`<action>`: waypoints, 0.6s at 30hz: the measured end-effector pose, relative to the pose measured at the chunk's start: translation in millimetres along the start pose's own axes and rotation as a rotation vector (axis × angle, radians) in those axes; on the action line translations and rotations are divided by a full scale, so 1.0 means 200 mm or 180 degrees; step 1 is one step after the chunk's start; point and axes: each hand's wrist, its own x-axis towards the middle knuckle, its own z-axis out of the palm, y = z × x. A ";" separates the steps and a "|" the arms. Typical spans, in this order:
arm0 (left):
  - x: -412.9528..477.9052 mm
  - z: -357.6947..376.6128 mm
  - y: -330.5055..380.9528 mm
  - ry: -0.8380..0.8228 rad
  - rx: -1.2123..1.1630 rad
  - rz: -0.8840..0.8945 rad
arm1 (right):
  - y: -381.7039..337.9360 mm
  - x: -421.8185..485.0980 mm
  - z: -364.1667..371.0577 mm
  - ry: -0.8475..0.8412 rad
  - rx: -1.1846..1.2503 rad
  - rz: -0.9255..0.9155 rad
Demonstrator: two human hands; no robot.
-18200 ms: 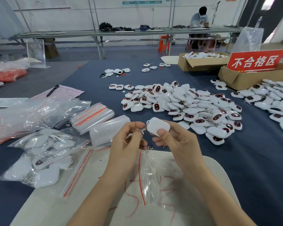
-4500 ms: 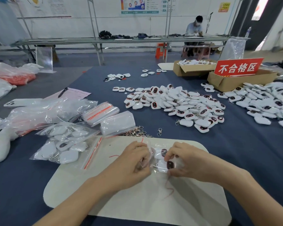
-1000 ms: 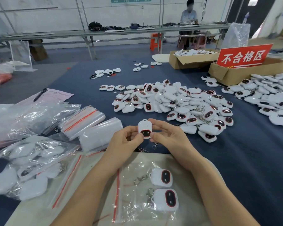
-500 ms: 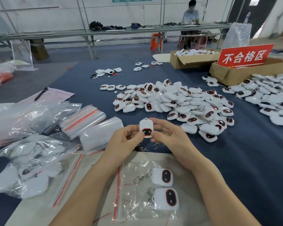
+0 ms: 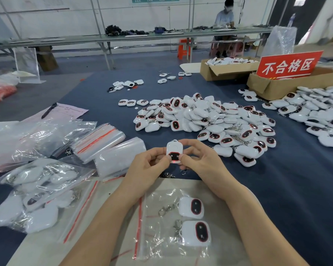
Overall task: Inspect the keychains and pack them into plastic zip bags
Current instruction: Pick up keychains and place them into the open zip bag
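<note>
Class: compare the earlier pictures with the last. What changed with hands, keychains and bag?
The zip bag, released, now lies on the board holding two keychains. The left hand and right hand pinch a fresh keychain above it. The pile and cardboard boxes stayed put.

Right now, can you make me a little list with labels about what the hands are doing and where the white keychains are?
left hand: pinches the held keychain on its left edge
right hand: pinches it on its right edge
held keychain: white, dark face toward the camera, raised above the table
zip bag: flat on the pale mat, two keychains inside
loose pile: on the blue cloth beyond the hands
empty bags: stacked at the left
red sign: stands in a cardboard box, far right
</note>
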 end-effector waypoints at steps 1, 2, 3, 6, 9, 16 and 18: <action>0.00 0.00 0.00 -0.0006 0.0009 0.0002 | 0.00 0.00 0.00 -0.0007 -0.0006 0.0014; 0.00 0.00 0.00 -0.0006 0.0014 0.0003 | 0.00 0.00 0.00 -0.0020 0.0000 0.0029; 0.00 0.00 0.00 -0.0001 0.0009 0.0003 | 0.00 0.00 0.00 -0.0038 0.0021 0.0042; 0.00 0.00 0.01 0.0009 -0.0041 0.0007 | 0.00 0.00 0.00 -0.0056 0.0107 0.0049; 0.00 0.00 0.01 -0.0008 -0.0030 0.0017 | -0.01 0.00 0.00 -0.0058 0.0130 0.0043; 0.00 0.01 0.01 0.0042 0.0015 0.0088 | -0.01 -0.01 0.00 -0.0056 0.0158 0.0095; -0.01 0.01 0.01 0.0098 0.0000 0.0124 | -0.01 -0.01 0.01 -0.0039 0.0213 0.0131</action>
